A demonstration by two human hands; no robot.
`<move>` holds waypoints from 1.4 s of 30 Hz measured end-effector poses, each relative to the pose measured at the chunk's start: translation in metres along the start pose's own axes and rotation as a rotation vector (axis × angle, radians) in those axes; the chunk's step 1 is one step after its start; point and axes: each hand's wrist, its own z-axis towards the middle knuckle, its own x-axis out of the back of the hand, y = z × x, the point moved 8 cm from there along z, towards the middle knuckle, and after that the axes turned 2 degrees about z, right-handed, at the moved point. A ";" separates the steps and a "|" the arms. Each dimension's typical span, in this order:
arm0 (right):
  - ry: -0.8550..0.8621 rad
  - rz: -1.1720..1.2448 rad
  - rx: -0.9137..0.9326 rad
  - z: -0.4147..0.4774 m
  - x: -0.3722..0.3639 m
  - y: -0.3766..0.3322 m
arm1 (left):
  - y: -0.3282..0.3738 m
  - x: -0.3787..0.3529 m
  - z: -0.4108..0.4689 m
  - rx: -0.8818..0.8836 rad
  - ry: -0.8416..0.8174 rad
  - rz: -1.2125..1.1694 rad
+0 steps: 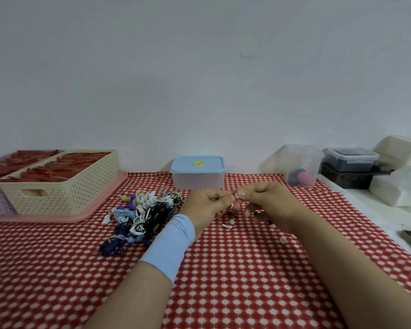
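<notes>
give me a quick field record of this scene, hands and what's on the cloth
left hand: pinches the small red and white piece
right hand: pinches the same piece from the other side
cord pile: coiled cords heaped left of the hands
loose bits: white, on the checked cloth below the hands
basket: cream, holds red packets, on a pink tray
blue-lidded box: by the wall, lid on

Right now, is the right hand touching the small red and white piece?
Touching. The head view shows the right hand pinching the small red and white piece with its thumb tip; the left hand holds it too.
</notes>
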 end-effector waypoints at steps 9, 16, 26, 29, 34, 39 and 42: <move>-0.016 -0.009 -0.031 -0.002 0.002 0.003 | -0.003 -0.005 0.000 0.018 -0.016 -0.003; 0.111 -0.133 0.077 0.002 0.007 -0.005 | -0.006 -0.004 0.002 0.042 0.061 -0.019; 0.088 -0.279 0.175 -0.004 0.002 -0.015 | -0.024 -0.005 0.002 0.214 0.080 -0.256; 0.134 -0.357 0.212 -0.007 0.005 -0.021 | -0.027 -0.009 0.003 0.253 0.031 -0.280; 0.164 -0.443 0.276 -0.006 0.002 -0.028 | -0.030 -0.004 0.007 0.210 0.058 -0.171; 0.161 -0.466 0.279 -0.007 0.000 -0.029 | -0.026 0.003 0.008 0.145 0.093 -0.018; 0.123 -0.389 0.229 -0.009 0.000 -0.029 | -0.021 0.003 0.008 0.093 0.060 0.022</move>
